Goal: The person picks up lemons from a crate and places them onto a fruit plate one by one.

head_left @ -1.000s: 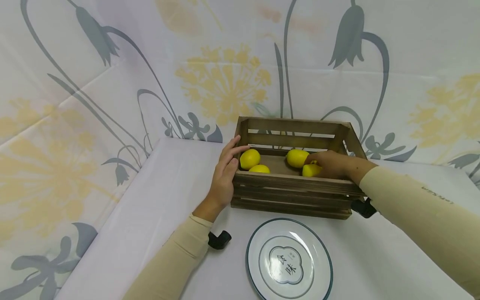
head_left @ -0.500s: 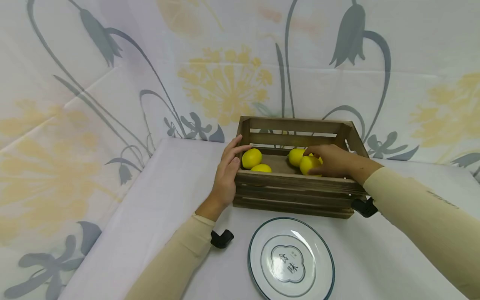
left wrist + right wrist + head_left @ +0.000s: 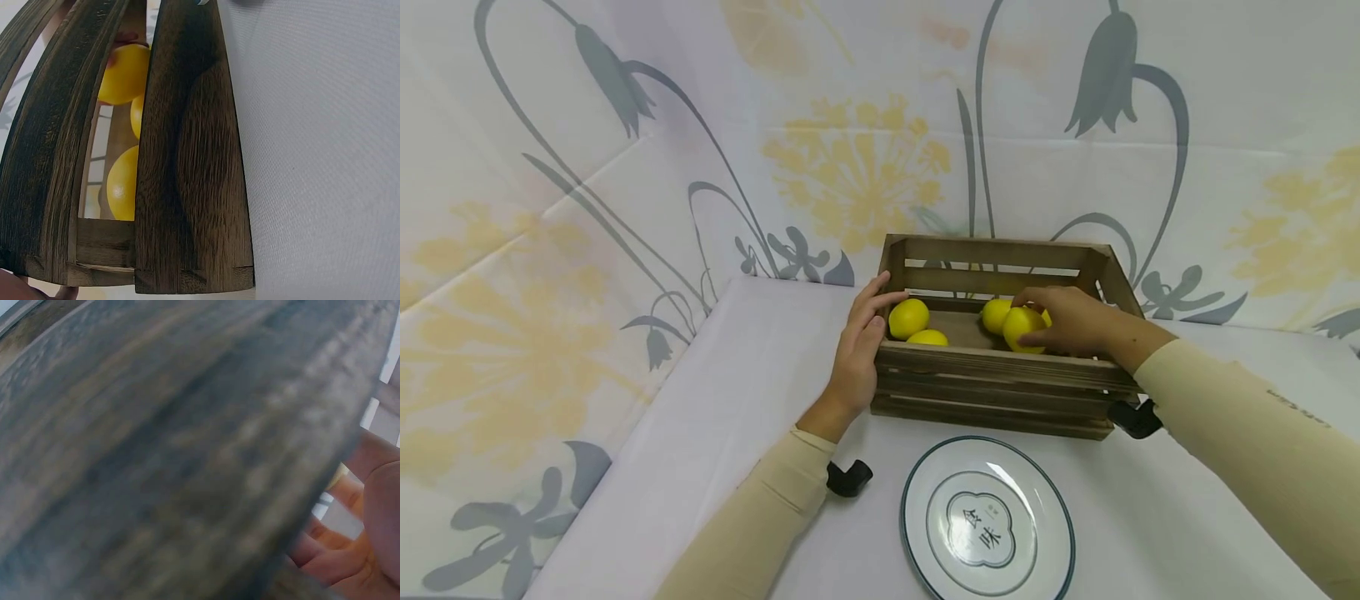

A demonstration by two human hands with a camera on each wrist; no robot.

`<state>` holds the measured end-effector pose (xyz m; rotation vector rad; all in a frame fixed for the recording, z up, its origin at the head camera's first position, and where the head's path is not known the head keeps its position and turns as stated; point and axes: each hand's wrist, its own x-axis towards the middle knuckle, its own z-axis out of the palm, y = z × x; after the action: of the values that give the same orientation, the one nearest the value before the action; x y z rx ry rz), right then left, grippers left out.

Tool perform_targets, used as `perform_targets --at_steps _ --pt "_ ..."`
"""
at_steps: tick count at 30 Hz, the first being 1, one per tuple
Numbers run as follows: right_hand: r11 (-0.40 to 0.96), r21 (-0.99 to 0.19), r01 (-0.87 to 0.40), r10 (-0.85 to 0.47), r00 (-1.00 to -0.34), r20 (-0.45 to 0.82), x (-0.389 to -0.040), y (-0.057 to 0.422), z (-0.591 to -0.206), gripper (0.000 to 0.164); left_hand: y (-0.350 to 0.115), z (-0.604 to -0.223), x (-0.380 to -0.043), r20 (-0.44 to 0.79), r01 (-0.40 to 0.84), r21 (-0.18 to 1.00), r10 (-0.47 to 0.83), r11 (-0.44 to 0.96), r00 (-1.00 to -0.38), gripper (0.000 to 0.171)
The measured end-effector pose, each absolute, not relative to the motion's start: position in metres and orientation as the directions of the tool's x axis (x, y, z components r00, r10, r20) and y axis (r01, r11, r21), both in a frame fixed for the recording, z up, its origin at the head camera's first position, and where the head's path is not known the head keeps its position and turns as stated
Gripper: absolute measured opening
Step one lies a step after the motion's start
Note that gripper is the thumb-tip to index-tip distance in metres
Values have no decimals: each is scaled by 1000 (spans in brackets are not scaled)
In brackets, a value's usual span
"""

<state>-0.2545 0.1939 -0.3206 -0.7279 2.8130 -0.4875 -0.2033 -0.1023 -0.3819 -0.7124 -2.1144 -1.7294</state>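
A brown slatted wooden crate (image 3: 992, 379) stands on the white cloth. My left hand (image 3: 856, 354) rests on its left end with the fingers fairly straight, one reaching over the rim. Inside the crate at right, my right hand (image 3: 1071, 321) holds a yellow lemon (image 3: 1021, 327) between thumb and fingers. Another lemon (image 3: 996, 317) lies just behind it. Two more, a rear lemon (image 3: 908, 319) and a front lemon (image 3: 928, 337), sit at the crate's left end. In the right wrist view, a blurred slat (image 3: 187, 456) hides most of my hand (image 3: 369, 525).
A white plate (image 3: 916, 521) with a blue-green rim and printed characters lies in front of the crate. Flower-patterned cloth (image 3: 850, 50) hangs behind and to the left. A black wrist device (image 3: 850, 479) is on my left arm.
My right hand has shifted its grasp: the front right lemon, lower and partly covered a second ago, now sits slightly higher between thumb and fingers. My left hand stays on the crate.
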Motion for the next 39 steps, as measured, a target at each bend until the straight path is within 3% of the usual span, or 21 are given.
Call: perform_targets --at_steps 17,39 --pt "815 -388 -431 -482 -876 -38 -253 188 -315 56 -105 -379 -202 532 557 815 176 160 -828 49" --pt "848 -298 -438 -428 -898 102 -247 190 -308 59 -104 -382 -203 492 516 844 175 146 -853 55"
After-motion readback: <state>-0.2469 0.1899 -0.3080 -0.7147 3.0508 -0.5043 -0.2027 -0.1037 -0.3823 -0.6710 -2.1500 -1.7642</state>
